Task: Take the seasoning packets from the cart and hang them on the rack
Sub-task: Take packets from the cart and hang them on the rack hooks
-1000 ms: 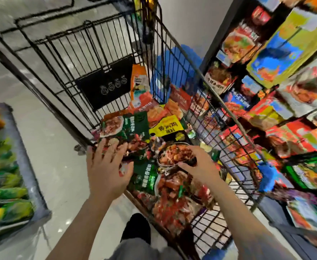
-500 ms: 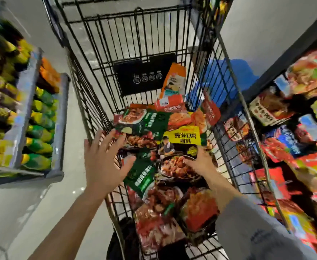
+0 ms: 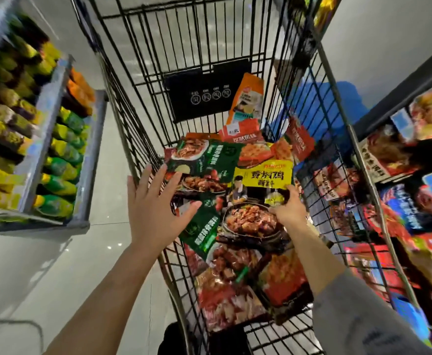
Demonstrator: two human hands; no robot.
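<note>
Right hand grip: my right hand [image 3: 287, 210] pinches the right edge of a yellow-and-black seasoning packet [image 3: 259, 198], thumb on its face, fingers tucked behind. Packet shows a yellow banner w/ dark lettering up top and a bowl of braised chicken below.
Left hand: my left hand [image 3: 153, 211] is released, fingers spread and straight, palm down, hovering at the cart's left wall, gripping nothing. Fingertips overlap the edge of a green packet [image 3: 204, 160]; can't tell if they touch it.
Packet location: the held packet sits on top of the pile inside the cart [image 3: 143, 80], approx mid-basket, not lifted clear.
Pile: more seasoning packets under and around it, green ones to the left, red and orange ones [image 3: 232, 290] nearer me and at the far end. One orange packet [image 3: 246, 98] leans upright against the far wire wall, beside a black sign panel [image 3: 204, 93].
Rack: to my right, just beside the cart, a rack [image 3: 409, 180] hung w/ colourful packets; blurred, details unreadable.
Left side: a shelf [image 3: 56, 139] w/ yellow and green bottles, well apart from the cart, across pale glossy floor.
Sleeve: grey sleeve [image 3: 358, 316] on my right arm; left forearm bare.
</note>
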